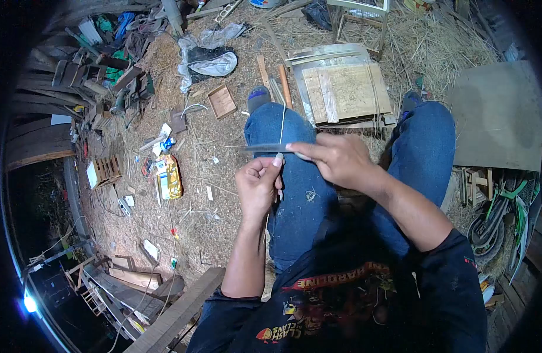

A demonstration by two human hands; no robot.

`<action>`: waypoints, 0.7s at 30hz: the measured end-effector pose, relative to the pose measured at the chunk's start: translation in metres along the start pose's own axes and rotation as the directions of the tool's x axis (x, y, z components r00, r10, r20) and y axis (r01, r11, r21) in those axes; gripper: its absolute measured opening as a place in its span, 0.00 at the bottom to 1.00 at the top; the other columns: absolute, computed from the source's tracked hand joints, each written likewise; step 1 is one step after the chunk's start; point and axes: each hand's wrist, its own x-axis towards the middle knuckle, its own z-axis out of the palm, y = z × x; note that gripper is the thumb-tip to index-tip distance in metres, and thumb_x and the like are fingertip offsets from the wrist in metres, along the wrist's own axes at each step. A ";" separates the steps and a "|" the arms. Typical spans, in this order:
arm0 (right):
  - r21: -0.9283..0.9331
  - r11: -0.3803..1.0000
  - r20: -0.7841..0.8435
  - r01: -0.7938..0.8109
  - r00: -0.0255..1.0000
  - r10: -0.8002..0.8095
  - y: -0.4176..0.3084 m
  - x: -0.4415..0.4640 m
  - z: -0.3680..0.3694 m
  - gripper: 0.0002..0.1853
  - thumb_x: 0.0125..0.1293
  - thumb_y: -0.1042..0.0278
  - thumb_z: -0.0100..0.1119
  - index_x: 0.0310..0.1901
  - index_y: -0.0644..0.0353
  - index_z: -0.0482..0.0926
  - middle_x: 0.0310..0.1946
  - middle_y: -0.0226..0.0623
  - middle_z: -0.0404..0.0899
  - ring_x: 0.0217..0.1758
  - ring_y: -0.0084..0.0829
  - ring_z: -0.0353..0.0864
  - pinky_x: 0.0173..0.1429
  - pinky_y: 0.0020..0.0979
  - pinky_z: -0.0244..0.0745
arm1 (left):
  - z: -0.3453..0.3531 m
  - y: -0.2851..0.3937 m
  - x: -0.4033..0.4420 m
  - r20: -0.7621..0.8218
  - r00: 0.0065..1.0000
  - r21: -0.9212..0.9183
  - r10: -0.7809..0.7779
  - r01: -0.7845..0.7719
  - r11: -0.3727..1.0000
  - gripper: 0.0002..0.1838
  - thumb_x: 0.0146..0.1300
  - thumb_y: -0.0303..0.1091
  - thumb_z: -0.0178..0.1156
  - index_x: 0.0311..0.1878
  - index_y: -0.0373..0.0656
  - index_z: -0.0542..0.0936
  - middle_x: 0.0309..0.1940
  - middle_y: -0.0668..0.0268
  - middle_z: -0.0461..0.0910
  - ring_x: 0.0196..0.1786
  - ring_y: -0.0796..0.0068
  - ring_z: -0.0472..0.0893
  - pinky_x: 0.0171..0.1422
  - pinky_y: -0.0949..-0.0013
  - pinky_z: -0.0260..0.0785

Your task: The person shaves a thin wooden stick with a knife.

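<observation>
My right hand (348, 162) is closed around a knife, its index finger stretched along the back. The knife blade (262, 148) points left and looks slightly blurred. Below the blade, my left hand (258, 185) pinches a thin pale strip (283, 123) between thumb and fingers. This strip runs up past the blade over my knee, and the blade crosses it just above my left thumb. Both hands are above my left thigh in blue jeans (306, 217), where a small tangle of fine shavings (311, 195) lies. The knife's handle is hidden in my right hand.
Ahead lies a wooden board (347, 88) on a sheet, with an orange-brown rod (285, 86) beside it. A shallow wooden box (222, 101) and a yellow packet (169, 176) sit on the littered ground to the left. A wooden beam (182, 306) is near my left elbow.
</observation>
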 end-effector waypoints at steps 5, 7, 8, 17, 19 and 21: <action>0.020 0.998 -0.041 -0.059 0.997 0.060 0.001 0.003 0.003 0.14 0.69 0.59 0.59 0.53 0.31 0.86 0.23 0.35 0.78 0.24 0.41 0.83 0.27 0.43 0.78 | 0.001 0.000 -0.001 0.014 1.000 -0.024 0.007 -0.006 1.000 0.09 0.71 0.33 0.64 0.37 0.37 0.85 0.16 0.73 0.75 0.14 0.86 0.67 0.17 0.79 0.54; 0.036 0.998 -0.072 0.057 0.996 -0.055 0.001 -0.002 0.006 0.16 0.67 0.63 0.62 0.54 0.33 0.87 0.20 0.32 0.73 0.20 0.37 0.77 0.23 0.40 0.71 | 0.002 0.000 0.000 0.010 1.000 -0.005 0.022 -0.022 1.000 0.09 0.71 0.33 0.64 0.37 0.37 0.85 0.16 0.73 0.75 0.14 0.87 0.67 0.17 0.79 0.53; 0.035 0.998 -0.070 0.057 0.996 -0.054 0.002 -0.002 0.006 0.16 0.67 0.63 0.62 0.54 0.33 0.87 0.20 0.32 0.73 0.20 0.37 0.77 0.23 0.40 0.71 | 0.002 -0.001 0.000 0.006 0.999 0.013 0.032 -0.032 0.999 0.09 0.71 0.33 0.63 0.37 0.37 0.85 0.16 0.74 0.75 0.14 0.87 0.66 0.17 0.79 0.53; -0.024 0.999 0.017 0.030 0.999 -0.030 0.000 0.001 -0.007 0.16 0.67 0.64 0.59 0.53 0.33 0.87 0.24 0.35 0.78 0.26 0.41 0.83 0.28 0.43 0.79 | 0.004 -0.007 0.001 -0.050 0.998 0.061 0.040 -0.037 0.997 0.09 0.69 0.33 0.67 0.36 0.37 0.85 0.16 0.74 0.75 0.14 0.88 0.67 0.18 0.79 0.53; -0.005 0.999 -0.001 -0.033 0.999 0.033 0.006 0.005 -0.008 0.16 0.67 0.62 0.59 0.53 0.33 0.86 0.25 0.35 0.78 0.25 0.42 0.83 0.28 0.43 0.79 | 0.006 -0.005 0.000 -0.055 0.998 0.057 0.036 -0.033 0.998 0.09 0.69 0.33 0.67 0.36 0.37 0.85 0.16 0.74 0.75 0.15 0.88 0.67 0.18 0.79 0.53; -0.010 1.000 -0.008 -0.016 1.000 0.016 0.006 0.003 -0.006 0.15 0.68 0.61 0.59 0.53 0.32 0.86 0.25 0.35 0.79 0.25 0.42 0.83 0.28 0.43 0.79 | 0.006 -0.004 0.001 -0.063 0.997 0.050 0.046 -0.043 0.998 0.09 0.69 0.33 0.67 0.36 0.37 0.85 0.17 0.74 0.75 0.15 0.88 0.67 0.19 0.79 0.53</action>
